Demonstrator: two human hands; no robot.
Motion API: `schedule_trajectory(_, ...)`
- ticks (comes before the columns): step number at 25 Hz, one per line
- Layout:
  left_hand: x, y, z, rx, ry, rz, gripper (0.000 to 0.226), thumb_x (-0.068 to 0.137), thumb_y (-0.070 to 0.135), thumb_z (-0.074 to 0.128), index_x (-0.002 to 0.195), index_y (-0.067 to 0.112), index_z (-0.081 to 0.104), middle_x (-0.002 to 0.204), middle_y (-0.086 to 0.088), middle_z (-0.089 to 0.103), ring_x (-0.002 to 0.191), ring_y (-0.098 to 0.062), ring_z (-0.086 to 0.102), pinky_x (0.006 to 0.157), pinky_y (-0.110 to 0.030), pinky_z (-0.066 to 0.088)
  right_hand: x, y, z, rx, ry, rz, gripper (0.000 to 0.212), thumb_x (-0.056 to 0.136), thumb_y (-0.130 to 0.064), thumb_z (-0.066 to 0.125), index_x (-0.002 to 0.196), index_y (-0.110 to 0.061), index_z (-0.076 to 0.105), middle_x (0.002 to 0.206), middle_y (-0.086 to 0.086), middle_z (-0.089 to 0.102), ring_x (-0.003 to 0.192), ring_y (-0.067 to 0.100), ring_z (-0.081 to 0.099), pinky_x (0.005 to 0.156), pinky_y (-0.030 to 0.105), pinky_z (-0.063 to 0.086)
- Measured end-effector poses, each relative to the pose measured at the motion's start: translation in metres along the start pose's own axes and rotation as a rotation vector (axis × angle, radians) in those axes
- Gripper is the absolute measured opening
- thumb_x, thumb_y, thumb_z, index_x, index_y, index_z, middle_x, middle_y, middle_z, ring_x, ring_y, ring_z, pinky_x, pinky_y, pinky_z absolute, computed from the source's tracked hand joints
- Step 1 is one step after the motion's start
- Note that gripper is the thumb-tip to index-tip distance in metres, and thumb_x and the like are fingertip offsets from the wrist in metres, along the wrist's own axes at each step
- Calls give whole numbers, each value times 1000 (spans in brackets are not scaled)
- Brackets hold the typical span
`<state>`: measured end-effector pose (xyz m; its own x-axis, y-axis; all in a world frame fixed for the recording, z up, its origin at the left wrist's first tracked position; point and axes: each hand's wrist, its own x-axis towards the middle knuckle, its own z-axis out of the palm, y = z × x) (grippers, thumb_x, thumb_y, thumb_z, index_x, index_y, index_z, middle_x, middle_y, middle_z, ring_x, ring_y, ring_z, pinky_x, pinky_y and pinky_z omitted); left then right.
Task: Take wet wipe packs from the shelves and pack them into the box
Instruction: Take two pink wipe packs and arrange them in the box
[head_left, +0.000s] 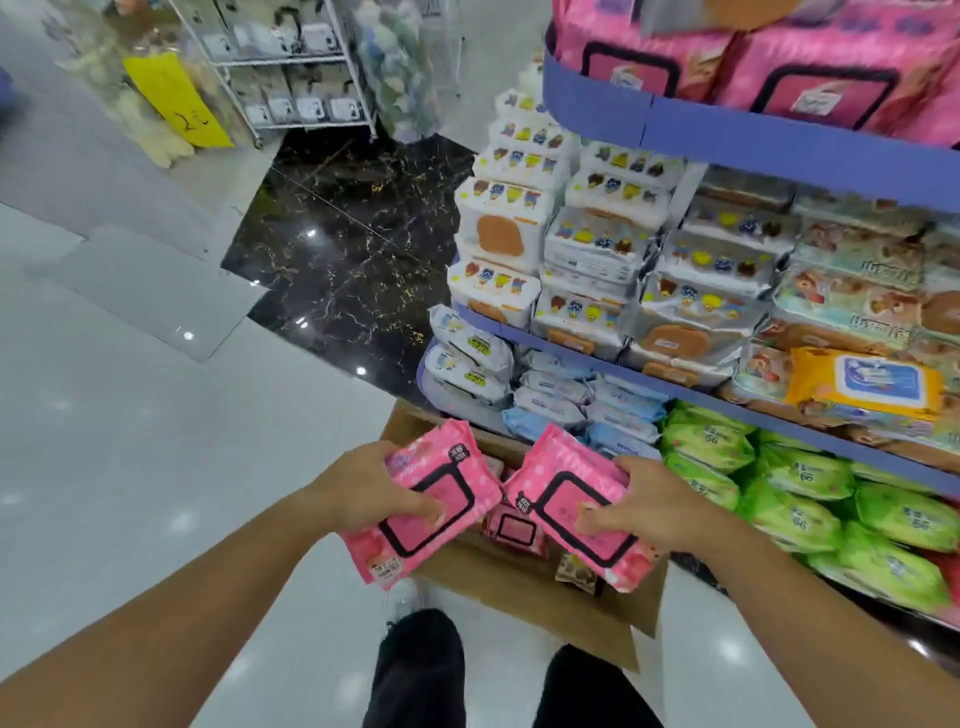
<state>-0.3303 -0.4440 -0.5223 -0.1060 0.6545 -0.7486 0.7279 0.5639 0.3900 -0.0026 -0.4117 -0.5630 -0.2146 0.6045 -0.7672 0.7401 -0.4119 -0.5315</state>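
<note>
My left hand (369, 488) grips a pink wet wipe pack (431, 499), thumb on its lid, over the left part of the cardboard box (524, 587). My right hand (649, 506) grips a second pink wet wipe pack (571, 506) over the box's right side. The box stands open on the floor against the shelves. Another pink pack (511, 527) lies inside it, seen between the two held packs, and a brown-printed pack (576, 571) lies near its front wall.
Blue-edged shelves (779, 140) on the right hold pink packs (826, 78) on top, white cartoon packs (597, 244) below, then blue packs (571, 405) and green packs (800, 499) at the bottom. My legs stand behind the box. A wire rack (291, 67) stands across the glossy floor.
</note>
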Motion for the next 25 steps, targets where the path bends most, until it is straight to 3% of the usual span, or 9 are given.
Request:
schedule_trajectory(3, 73, -36, 28, 237, -88, 30, 65, 47, 63, 82, 98, 33, 55, 93, 10, 70, 80, -9, 70, 76, -34, 62, 40, 25, 54, 41, 39, 97, 44, 58, -42, 90, 89, -23, 66, 78, -9, 76, 66, 2, 71, 67, 28, 60)
schedule_trajectory(6, 155, -72, 56, 397, -141, 79, 63, 48, 64, 78, 95, 34, 50, 92, 12, 66, 81, -7, 66, 76, -34, 60, 95, 57, 107, 92, 122, 169, 33, 66, -35, 88, 81, -25, 61, 70, -9, 71, 61, -1, 67, 53, 17, 46)
schedule_trajectory(9, 234, -102, 98, 429, -236, 99, 53, 53, 58, 82, 90, 37, 50, 90, 14, 66, 80, -5, 65, 69, -26, 56, 164, 101, 146, 108, 187, 235, 32, 66, -37, 88, 79, -24, 62, 72, -3, 72, 63, 6, 68, 56, 25, 51)
schedule_trajectory(12, 306, -140, 149, 574, -267, 133, 53, 52, 62, 79, 86, 34, 50, 87, 14, 62, 78, -7, 60, 59, -24, 44, 241, 147, 180, 24, 198, 284, 58, 49, -62, 79, 89, -24, 59, 80, -2, 71, 70, 12, 69, 70, 38, 59)
schedule_trajectory(15, 384, -168, 202, 802, -299, 229, 58, 55, 65, 77, 97, 33, 53, 93, 11, 61, 86, -15, 59, 66, -28, 46, 321, 198, 216, 32, 157, 322, 58, 52, -57, 85, 92, -23, 61, 82, 1, 74, 69, 16, 72, 68, 40, 61)
schedule_trajectory(19, 463, -192, 241, 942, -320, 306, 71, 60, 68, 78, 116, 29, 58, 107, 4, 66, 96, -21, 62, 82, -32, 55, 399, 242, 248, 88, 205, 331, 36, 68, -37, 90, 85, -27, 60, 81, -10, 68, 67, 0, 62, 51, 10, 46)
schedule_trajectory(21, 490, -207, 254, 956, -311, 329, 71, 62, 69, 78, 117, 28, 58, 113, 3, 65, 100, -21, 62, 86, -33, 54, 438, 257, 257, 46, 195, 294, 46, 65, -46, 89, 98, -27, 64, 91, -10, 69, 74, 2, 62, 60, 11, 47)
schedule_trajectory(23, 506, -223, 257, 993, -280, 398, 70, 68, 69, 75, 122, 29, 57, 119, 3, 62, 105, -21, 60, 87, -31, 50, 474, 261, 260, -39, 129, 229, 82, 55, -60, 86, 128, -32, 62, 112, -7, 71, 93, 11, 67, 82, 25, 54)
schedule_trajectory(25, 514, -238, 258, 1050, -253, 501, 74, 76, 68, 69, 134, 26, 51, 131, 3, 55, 117, -21, 55, 96, -32, 46, 496, 255, 262, -129, 115, 139, 90, 57, -59, 85, 139, -36, 56, 123, -6, 67, 104, 13, 64, 92, 28, 53)
